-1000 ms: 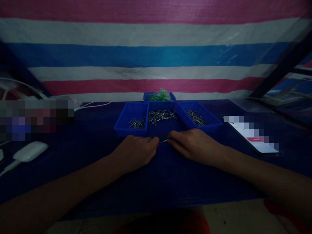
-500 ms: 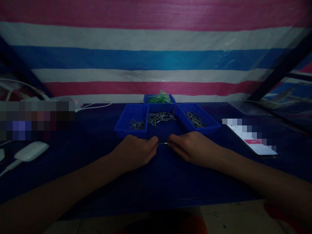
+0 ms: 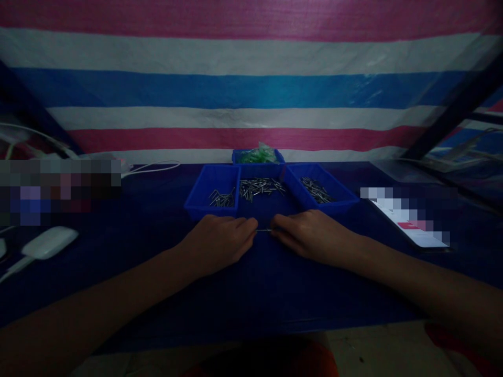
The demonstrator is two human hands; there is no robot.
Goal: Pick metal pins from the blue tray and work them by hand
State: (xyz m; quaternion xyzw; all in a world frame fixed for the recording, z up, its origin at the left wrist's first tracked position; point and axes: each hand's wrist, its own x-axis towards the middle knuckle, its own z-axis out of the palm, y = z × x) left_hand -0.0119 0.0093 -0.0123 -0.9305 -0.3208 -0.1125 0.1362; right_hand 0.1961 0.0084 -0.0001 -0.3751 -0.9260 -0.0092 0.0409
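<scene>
A thin metal pin spans the small gap between my two hands, low over the blue table. My left hand is closed in a pinch on its left end. The right end sits in the closed fingertips of my right hand. Just beyond the hands are a left blue bin and a right blue bin, each with metal pins inside. Between these bins a loose pile of metal pins lies on the table.
Behind the pile, a third blue bin holds green items in clear plastic. A phone lies at the right. At the left are a white device with a cable and a white cord. A striped sheet hangs behind.
The view has shifted slightly. My left hand is a little closer to my right hand, and less of the pin shows between them. Both hands keep their grip.
</scene>
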